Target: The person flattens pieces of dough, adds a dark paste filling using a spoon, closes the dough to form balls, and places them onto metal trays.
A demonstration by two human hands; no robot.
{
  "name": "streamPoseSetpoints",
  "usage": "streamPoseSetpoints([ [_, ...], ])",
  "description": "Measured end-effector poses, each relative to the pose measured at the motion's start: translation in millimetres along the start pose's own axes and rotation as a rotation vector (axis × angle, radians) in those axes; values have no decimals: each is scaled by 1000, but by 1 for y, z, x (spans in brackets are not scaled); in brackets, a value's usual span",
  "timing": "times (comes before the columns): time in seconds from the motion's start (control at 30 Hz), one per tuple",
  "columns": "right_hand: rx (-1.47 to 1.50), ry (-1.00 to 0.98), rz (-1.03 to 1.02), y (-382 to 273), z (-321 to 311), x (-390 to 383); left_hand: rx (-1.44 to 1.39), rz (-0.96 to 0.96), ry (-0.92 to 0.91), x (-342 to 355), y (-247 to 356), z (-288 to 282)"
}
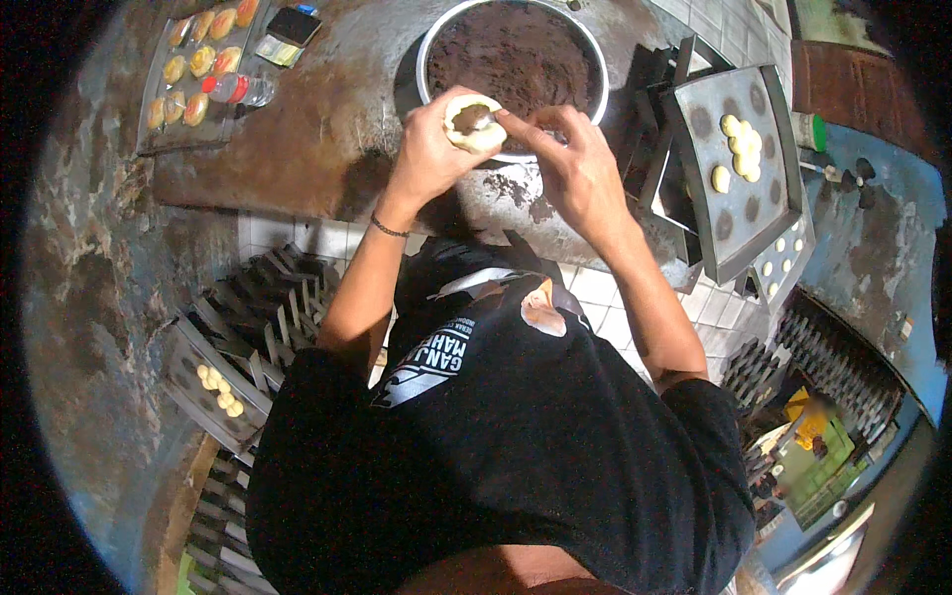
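My left hand point(432, 151) is closed around a pale piece of dough point(486, 137), cupped open at the top with dark filling showing inside. My right hand point(580, 167) reaches in from the other side. Its index finger points to the edge of the dough, while the other fingers curl inward. A greyish tip shows at the filling near that fingertip; whether it is a tool in my right hand I cannot make out. Just beyond both hands stands a big round metal basin point(424, 61) of crumbly dark brown filling point(511, 50).
On the right, a tilted baking tray point(773, 203) carries several dough balls point(742, 149). Far left on the worktable point(297, 149) lie a tray of glazed buns point(201, 61), a red-capped bottle point(238, 89) and a dark phone-like object point(295, 25). Another dough tray point(203, 407) sits at lower left beside metal racks point(273, 307).
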State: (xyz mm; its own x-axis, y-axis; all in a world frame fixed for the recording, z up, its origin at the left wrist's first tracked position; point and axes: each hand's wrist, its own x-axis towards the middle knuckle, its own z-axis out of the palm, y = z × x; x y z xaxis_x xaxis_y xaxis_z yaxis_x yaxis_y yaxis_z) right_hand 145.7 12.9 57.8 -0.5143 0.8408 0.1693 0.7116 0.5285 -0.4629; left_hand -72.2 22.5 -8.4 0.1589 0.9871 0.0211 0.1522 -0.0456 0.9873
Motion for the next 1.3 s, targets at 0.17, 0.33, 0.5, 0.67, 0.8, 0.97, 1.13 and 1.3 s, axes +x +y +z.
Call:
streamPoseSetpoints([
  [0.17, 91, 84, 91, -15, 11, -28, 144, 98, -99, 1, 14, -10],
  [0.33, 249, 151, 200, -11, 31, -65, 147, 91, -103, -10, -2, 3],
  [0.5, 473, 201, 527, 33, 88, -141, 160, -106, 119, -7, -25, 12],
  [0.67, 228, -162, 824, 136, 177, -254, 243, -68, -225, -8, -10, 29],
  [0.8, 540, 79, 555, 86, 61, -156, 248, -65, -471, -14, 10, 59],
  [0.97, 534, 64, 179, 50, -56, -105, 281, -2, -631, 2, 54, 111],
  [1.13, 782, 141, 273, 90, -73, -128, 139, 0, -673, 13, 83, 145],
  [1.3, 1360, 106, 541, 107, -97, -157, -343, -160, -513, -18, 110, 188],
])
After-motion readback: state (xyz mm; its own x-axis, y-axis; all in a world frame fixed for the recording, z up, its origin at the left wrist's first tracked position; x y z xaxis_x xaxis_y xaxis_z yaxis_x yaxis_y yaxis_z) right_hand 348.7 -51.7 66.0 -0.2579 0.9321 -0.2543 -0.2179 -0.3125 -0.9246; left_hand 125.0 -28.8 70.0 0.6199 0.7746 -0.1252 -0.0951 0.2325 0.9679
